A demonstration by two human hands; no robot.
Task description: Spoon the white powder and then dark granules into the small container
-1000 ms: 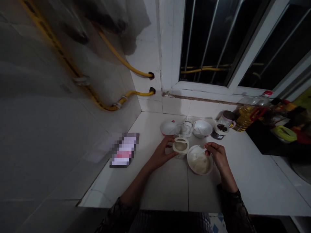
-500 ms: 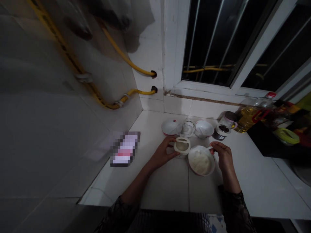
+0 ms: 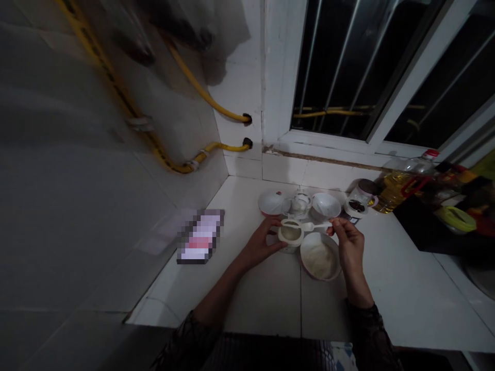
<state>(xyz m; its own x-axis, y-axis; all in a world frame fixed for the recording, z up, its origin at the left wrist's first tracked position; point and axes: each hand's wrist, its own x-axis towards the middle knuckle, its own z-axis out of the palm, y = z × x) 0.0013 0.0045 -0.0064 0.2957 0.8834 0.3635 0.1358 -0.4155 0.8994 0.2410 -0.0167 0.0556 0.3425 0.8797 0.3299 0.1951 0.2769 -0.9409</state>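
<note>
My left hand [image 3: 265,241] is wrapped round a small white-rimmed jar [image 3: 291,243] standing on the tiled counter. Pinched in my right hand [image 3: 348,238] is the handle of a small white spoon [image 3: 317,225]. The spoon lies level, its bowl end close to the right rim of the jar; whether it touches is too small to tell. Below the spoon stands a white bowl [image 3: 320,260] with pale, whitish powder-like contents [image 3: 320,259].
Behind my hands are a bowl [image 3: 269,202] on the left, a glass container [image 3: 299,205] and another bowl [image 3: 325,205]. A dark-filled jar [image 3: 355,207] and an oil bottle [image 3: 394,186] stand at the right. A blurred-out phone [image 3: 201,237] lies left.
My right hand has lifted the spoon out of the bowl and moved it up and left to the jar. My left hand stays on the jar.
</note>
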